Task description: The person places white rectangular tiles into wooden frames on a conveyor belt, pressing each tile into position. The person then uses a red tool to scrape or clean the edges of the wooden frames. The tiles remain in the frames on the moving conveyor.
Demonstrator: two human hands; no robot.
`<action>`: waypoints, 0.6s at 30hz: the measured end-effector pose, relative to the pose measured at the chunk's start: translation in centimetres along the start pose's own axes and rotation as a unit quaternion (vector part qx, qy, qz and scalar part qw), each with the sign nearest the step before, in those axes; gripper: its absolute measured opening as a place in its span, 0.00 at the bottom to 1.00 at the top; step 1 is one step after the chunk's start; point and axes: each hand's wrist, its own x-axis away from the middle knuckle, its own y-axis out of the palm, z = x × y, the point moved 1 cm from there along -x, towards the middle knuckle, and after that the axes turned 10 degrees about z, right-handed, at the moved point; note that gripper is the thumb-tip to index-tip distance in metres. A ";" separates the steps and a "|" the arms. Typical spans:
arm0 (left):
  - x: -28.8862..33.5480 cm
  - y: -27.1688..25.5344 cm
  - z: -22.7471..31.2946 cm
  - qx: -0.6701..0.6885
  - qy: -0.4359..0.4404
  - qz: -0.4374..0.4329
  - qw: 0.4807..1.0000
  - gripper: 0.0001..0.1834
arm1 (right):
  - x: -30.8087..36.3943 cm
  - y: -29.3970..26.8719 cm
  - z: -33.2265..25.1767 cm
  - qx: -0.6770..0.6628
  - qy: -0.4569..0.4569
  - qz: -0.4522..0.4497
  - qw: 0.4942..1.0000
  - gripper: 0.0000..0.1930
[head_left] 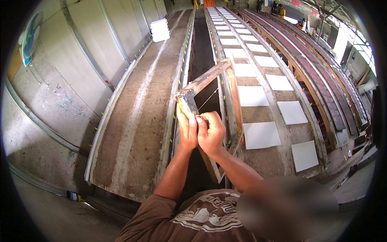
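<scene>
Wooden frame (209,77) | above gap (203,48) between long tables (121,149) | left hand (187,131) gripping dark corner (187,99); right hand (212,133) closed beside it, contents unclear to me | I judge light, stiff; hold by bars

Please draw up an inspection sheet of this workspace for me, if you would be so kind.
Surface: brown left table has a pale streak along it; right table carries two rows of white sheets.
Job's things: wooden frame, tilted, at the hands.
Clutter: white stack toward the left table's far end.
Hands: left hand against the frame's corner, fingers extended; right hand beside it, fingers curled, grip unclear.
Cables: nothing seen for certain; a thin pale line inside the frame is unidentifiable.
Surroundings: blue-and-white fan at left; reddish table at right.
</scene>
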 end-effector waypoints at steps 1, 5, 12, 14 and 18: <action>-0.1 -0.1 -0.1 -0.010 0.010 0.002 1.000 0.40 | 0.1 -0.1 -0.3 -0.009 0.034 -0.007 0.999 0.04; -0.2 -0.4 -0.7 0.021 -0.005 0.004 1.000 0.41 | 0.0 -1.6 0.0 -0.084 0.227 -0.120 0.963 0.05; -0.4 -0.1 -0.3 0.090 0.005 -0.018 0.996 0.37 | -3.3 -2.6 0.2 -0.001 -0.114 -0.122 0.986 0.06; -0.5 0.0 -0.2 0.081 0.018 -0.028 0.996 0.37 | -4.2 -2.3 1.0 0.007 -0.224 -0.114 0.968 0.07; -0.6 -0.3 -0.9 0.064 0.026 -0.039 0.997 0.38 | -5.6 -2.7 1.3 0.065 -0.377 -0.124 0.915 0.10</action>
